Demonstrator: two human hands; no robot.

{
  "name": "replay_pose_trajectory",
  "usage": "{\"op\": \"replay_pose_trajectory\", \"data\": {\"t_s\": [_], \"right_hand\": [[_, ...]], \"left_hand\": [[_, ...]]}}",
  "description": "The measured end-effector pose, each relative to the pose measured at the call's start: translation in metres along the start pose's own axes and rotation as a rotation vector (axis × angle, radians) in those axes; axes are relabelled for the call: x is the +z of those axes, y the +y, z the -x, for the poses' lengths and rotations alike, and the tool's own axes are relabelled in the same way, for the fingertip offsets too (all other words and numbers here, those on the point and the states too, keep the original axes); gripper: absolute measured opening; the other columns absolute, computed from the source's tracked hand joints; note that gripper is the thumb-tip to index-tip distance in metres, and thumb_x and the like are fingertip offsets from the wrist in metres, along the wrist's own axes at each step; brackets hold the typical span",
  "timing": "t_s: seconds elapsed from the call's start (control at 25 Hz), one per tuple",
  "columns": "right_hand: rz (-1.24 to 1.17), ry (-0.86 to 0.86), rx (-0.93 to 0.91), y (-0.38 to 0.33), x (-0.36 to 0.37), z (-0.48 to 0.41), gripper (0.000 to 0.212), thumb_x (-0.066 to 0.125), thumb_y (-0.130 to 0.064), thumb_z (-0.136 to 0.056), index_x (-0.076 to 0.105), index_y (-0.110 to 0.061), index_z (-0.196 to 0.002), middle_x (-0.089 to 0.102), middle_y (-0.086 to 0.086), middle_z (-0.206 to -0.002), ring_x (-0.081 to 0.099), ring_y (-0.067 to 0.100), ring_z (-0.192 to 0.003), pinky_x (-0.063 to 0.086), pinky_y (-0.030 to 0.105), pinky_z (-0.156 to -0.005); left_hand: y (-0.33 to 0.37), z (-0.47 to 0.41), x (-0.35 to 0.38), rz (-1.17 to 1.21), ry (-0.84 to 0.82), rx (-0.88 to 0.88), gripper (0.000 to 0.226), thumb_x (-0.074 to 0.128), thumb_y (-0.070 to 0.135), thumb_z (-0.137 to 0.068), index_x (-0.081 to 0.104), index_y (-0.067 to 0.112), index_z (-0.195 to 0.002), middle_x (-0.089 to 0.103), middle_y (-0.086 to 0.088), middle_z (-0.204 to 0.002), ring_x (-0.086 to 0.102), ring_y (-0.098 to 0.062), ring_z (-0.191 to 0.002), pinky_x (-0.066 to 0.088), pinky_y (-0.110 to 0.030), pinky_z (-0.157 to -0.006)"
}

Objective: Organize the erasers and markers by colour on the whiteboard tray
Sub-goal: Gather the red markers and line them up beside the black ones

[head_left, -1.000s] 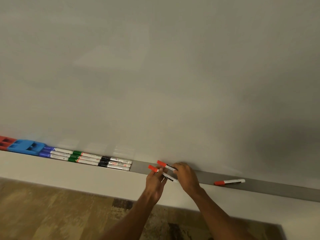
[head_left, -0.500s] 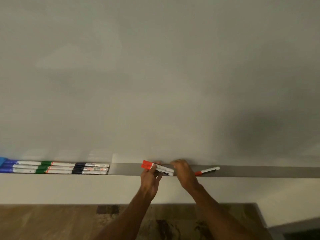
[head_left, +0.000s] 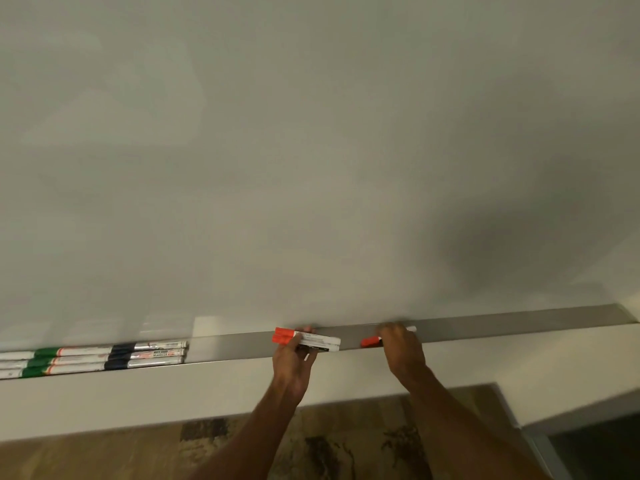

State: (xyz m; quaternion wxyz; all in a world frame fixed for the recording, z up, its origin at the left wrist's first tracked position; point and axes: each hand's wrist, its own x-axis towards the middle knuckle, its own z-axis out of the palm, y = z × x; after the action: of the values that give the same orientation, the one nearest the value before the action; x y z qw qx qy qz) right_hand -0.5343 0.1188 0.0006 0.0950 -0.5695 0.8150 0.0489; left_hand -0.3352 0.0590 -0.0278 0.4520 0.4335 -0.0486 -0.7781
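My left hand holds two red-capped markers side by side, just over the grey whiteboard tray. My right hand covers a third red-capped marker lying in the tray to the right, with fingers wrapped over its white barrel; only the red cap and the tail tip show. At the left of the tray lie black-capped markers and, further left, green-capped markers, in tidy rows.
The whiteboard fills the view above the tray. Below the tray runs a white wall strip, then patterned floor. The tray ends at the right near a wall corner.
The view has swung right, so the blue markers and erasers left the frame. My right hand moved from the two markers over to the lone red marker and closed on it.
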Motion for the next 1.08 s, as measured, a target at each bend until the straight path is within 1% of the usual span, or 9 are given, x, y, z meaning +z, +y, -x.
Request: {"op": "replay_pose_trajectory", "data": {"t_s": [0.12,0.24,0.36,0.48,0.64,0.72,0.84,0.96,1.08], "right_hand": [[0.033,0.005,-0.013,0.001,0.004,-0.003,0.028,0.059,-0.016,-0.091,0.055,-0.015,-0.118,0.060,0.009,-0.122,0.059,0.025,-0.113,0.049,0.035,-0.096],[0.050,0.005,-0.025,-0.002,0.008,-0.006,0.023,0.057,-0.014,-0.092,0.056,-0.014,-0.115,0.060,0.010,-0.121,0.059,0.024,-0.111,0.048,0.033,-0.096],[0.046,0.009,-0.027,-0.010,0.009,-0.009,0.021,0.060,-0.017,-0.089,0.060,-0.014,-0.111,0.062,0.010,-0.117,0.059,0.025,-0.108,0.048,0.033,-0.095],[0.036,0.074,-0.113,-0.020,0.010,-0.012,0.022,0.060,-0.016,-0.088,0.060,-0.014,-0.110,0.063,0.008,-0.116,0.054,0.026,-0.112,0.045,0.035,-0.094],[-0.107,0.187,-0.229,-0.051,0.006,-0.016,0.021,0.054,-0.012,-0.090,0.060,-0.013,-0.110,0.064,0.007,-0.113,0.057,0.027,-0.110,0.046,0.037,-0.088],[-0.171,0.202,-0.280,-0.073,0.002,-0.016,0.021,0.053,-0.010,-0.090,0.062,-0.013,-0.109,0.065,0.007,-0.111,0.059,0.025,-0.106,0.049,0.037,-0.087],[-0.297,0.219,-0.363,-0.109,-0.002,-0.014,0.016,0.056,-0.012,-0.087,0.065,-0.012,-0.101,0.066,0.008,-0.104,0.060,0.026,-0.101,0.051,0.038,-0.085],[-0.333,0.192,-0.438,-0.140,-0.002,-0.010,0.012,0.055,-0.018,-0.089,0.065,-0.013,-0.093,0.064,0.007,-0.096,0.059,0.025,-0.096,0.050,0.037,-0.081],[-0.346,0.179,-0.484,-0.164,-0.001,-0.008,0.014,0.054,-0.019,-0.089,0.066,-0.013,-0.094,0.063,0.008,-0.096,0.058,0.024,-0.095,0.048,0.036,-0.078]], "left_hand": [[0.000,0.002,-0.001,0.004,-0.011,-0.007,0.012,0.046,0.000,-0.095,0.055,0.005,-0.101,0.066,-0.015,-0.099,0.063,-0.028,-0.093,0.051,-0.043,-0.087],[0.000,0.003,-0.003,-0.021,-0.016,-0.008,0.010,0.048,0.001,-0.095,0.056,0.005,-0.099,0.067,-0.015,-0.100,0.063,-0.028,-0.093,0.052,-0.041,-0.077],[0.003,0.005,-0.005,-0.033,-0.020,0.002,0.012,0.048,0.005,-0.096,0.057,0.002,-0.103,0.066,-0.017,-0.101,0.063,-0.029,-0.095,0.052,-0.041,-0.077],[0.006,0.005,-0.011,-0.051,-0.020,0.012,0.016,0.049,0.009,-0.096,0.057,0.000,-0.106,0.065,-0.018,-0.101,0.063,-0.030,-0.094,0.052,-0.040,-0.078],[0.014,0.005,-0.019,-0.112,-0.010,0.031,0.011,0.051,0.008,-0.095,0.057,0.001,-0.097,0.065,-0.019,-0.095,0.063,-0.029,-0.090,0.052,-0.039,-0.076],[0.017,0.005,-0.022,-0.116,-0.016,0.021,0.008,0.051,0.006,-0.095,0.058,0.002,-0.094,0.065,-0.018,-0.093,0.063,-0.028,-0.088,0.052,-0.039,-0.076],[0.021,0.008,-0.026,-0.113,-0.022,0.000,0.011,0.050,0.003,-0.094,0.059,0.002,-0.101,0.065,-0.018,-0.096,0.062,-0.030,-0.090,0.053,-0.041,-0.080],[0.029,0.013,-0.030,-0.114,-0.028,0.019,0.017,0.051,-0.002,-0.092,0.060,0.001,-0.106,0.067,-0.017,-0.094,0.064,-0.030,-0.088,0.054,-0.040,-0.075],[0.043,0.018,-0.036,-0.111,-0.025,0.058,0.015,0.056,-0.001,-0.089,0.063,0.004,-0.100,0.069,-0.015,-0.091,0.065,-0.027,-0.085,0.054,-0.037,-0.072]]}}
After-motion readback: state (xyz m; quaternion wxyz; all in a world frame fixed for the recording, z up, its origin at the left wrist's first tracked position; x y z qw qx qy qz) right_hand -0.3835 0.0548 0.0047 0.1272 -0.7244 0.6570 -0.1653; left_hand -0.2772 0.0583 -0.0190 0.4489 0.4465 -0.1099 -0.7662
